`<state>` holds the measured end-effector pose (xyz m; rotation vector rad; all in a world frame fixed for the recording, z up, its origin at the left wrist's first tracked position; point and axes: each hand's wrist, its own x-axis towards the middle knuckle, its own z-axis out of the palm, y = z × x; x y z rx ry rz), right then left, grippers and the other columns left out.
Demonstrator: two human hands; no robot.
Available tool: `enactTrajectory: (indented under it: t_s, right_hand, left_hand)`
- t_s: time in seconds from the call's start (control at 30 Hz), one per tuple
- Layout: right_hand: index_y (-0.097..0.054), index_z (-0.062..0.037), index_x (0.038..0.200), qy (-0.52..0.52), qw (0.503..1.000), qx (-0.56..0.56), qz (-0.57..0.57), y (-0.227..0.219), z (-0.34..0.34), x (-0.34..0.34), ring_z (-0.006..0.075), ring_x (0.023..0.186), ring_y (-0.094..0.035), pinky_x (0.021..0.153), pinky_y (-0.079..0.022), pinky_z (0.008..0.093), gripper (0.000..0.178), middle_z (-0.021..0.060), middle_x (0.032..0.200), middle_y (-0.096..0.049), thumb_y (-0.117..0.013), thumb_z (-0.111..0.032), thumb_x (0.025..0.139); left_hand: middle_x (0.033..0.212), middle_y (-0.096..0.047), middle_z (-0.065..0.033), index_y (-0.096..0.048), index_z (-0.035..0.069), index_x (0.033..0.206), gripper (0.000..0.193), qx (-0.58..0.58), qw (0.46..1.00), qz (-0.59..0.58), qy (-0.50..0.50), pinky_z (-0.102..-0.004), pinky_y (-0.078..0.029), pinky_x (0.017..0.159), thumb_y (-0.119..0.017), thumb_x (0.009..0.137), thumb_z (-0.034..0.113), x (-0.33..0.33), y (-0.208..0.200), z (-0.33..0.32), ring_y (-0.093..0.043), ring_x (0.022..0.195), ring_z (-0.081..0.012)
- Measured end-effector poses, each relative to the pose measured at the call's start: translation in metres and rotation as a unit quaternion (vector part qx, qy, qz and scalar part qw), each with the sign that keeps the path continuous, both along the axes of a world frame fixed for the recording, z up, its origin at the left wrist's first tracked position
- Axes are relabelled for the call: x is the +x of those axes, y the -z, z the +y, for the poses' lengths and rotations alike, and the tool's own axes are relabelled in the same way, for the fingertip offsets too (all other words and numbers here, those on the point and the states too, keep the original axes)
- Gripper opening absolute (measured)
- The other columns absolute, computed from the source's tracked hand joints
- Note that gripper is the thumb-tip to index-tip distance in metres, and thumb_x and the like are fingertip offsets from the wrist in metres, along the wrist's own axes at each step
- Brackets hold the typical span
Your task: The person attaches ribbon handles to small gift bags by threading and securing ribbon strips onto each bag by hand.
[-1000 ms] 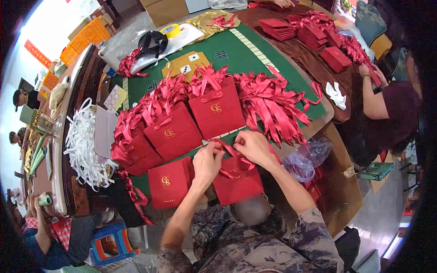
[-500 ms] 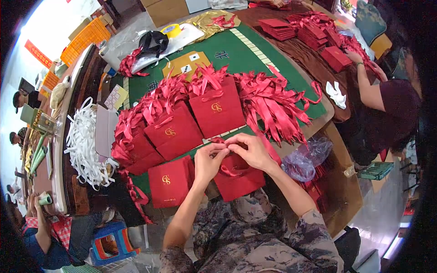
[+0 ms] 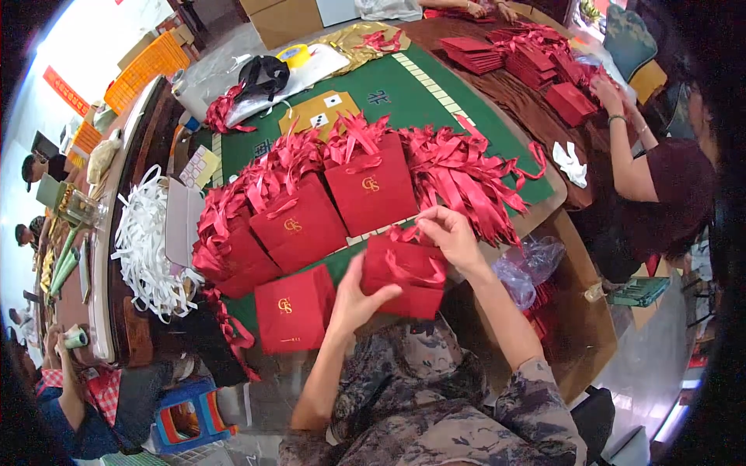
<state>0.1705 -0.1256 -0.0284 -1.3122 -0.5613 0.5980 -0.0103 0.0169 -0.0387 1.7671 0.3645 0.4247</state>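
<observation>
green-topped counter [image 3: 408, 105]: by its near edge a red gift bag [image 3: 404, 268], ribboned top toward the far edge, is between the hands; left hand [image 3: 360, 299] spread against its side, right hand [image 3: 454, 245] pinched at its top, on what unclear.

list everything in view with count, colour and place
held bag: one, red, near centre
second bag: one, red, left of it
ribboned bags: at least three, red, beyond both
ribbon heap: uncounted, red, right of those
tabletop: one, green, beneath those
white strips: many, white, left
bundle: one, black, tabletop's far end
tape roll: one, yellow, beside the bundle
bag stacks: several, red, upper right
crumpled plastic: uncounted, bluish, right of centre
crates: at least two, orange, upper left
stool: one, blue and red, lower left
other people: several, mixed clothing, edges
left hand: one, bare, held bag's left side
right hand: one, bare, held bag's upper edge
</observation>
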Motion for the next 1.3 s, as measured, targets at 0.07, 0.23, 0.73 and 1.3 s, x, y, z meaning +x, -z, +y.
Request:
enactTrajectory:
  t_s: [0.07, 0.23, 0.73, 1.3]
  right_hand:
    - [-0.067, -0.0016, 0.102, -0.009, 1.000, -0.021, -0.007, -0.002, 0.004, 0.001, 0.0026, 0.074, -0.056, 0.066, -0.045, 0.0198, 0.011, -0.0026, 0.086, -0.066, -0.064, -0.011, 0.096]
    - [-0.069, -0.0001, 0.100, 0.062, 0.996, -0.043, -0.052, 0.003, 0.016, 0.023, 0.0062, 0.080, -0.060, 0.073, -0.050, 0.0235, 0.013, -0.0001, 0.087, -0.069, -0.068, -0.011, 0.093]
    - [-0.050, -0.0029, 0.137, 0.046, 0.994, -0.091, -0.034, 0.005, -0.006, 0.012, 0.0115, 0.097, -0.063, 0.079, -0.052, 0.0286, 0.046, 0.0058, 0.112, -0.066, -0.062, -0.026, 0.100]
    - [-0.054, 0.0000, 0.125, 0.059, 0.981, 0.041, -0.178, 0.000, 0.071, 0.051, 0.0126, 0.108, -0.058, 0.095, -0.046, 0.0289, 0.029, 0.0056, 0.116, -0.064, -0.059, -0.003, 0.096]
  left_hand:
    - [0.130, -0.061, -0.0208, -0.045, -0.007, 0.136, 0.073, 0.021, 1.000, 0.017, 0.013, -0.0359, -0.047, 0.101, -0.083, 0.079, 0.017, -0.007, 0.001, -0.003, -0.059, 0.119, -0.0232]
    - [0.121, -0.066, -0.0191, -0.048, -0.006, 0.131, 0.058, -0.019, 1.000, 0.015, 0.013, -0.0361, -0.050, 0.095, -0.078, 0.083, 0.011, -0.034, 0.001, -0.025, -0.064, 0.113, -0.0238]
    - [0.125, -0.061, -0.0126, -0.047, -0.002, 0.132, 0.055, -0.142, 0.987, -0.054, -0.048, -0.0334, -0.046, 0.102, -0.073, 0.085, 0.001, -0.035, -0.026, -0.018, -0.057, 0.118, -0.0185]
    - [0.119, -0.059, -0.0087, -0.053, 0.002, 0.127, 0.042, 0.097, 0.972, -0.042, -0.212, -0.0284, -0.050, 0.084, -0.069, 0.089, 0.005, -0.056, -0.049, 0.072, -0.058, 0.099, -0.0155]
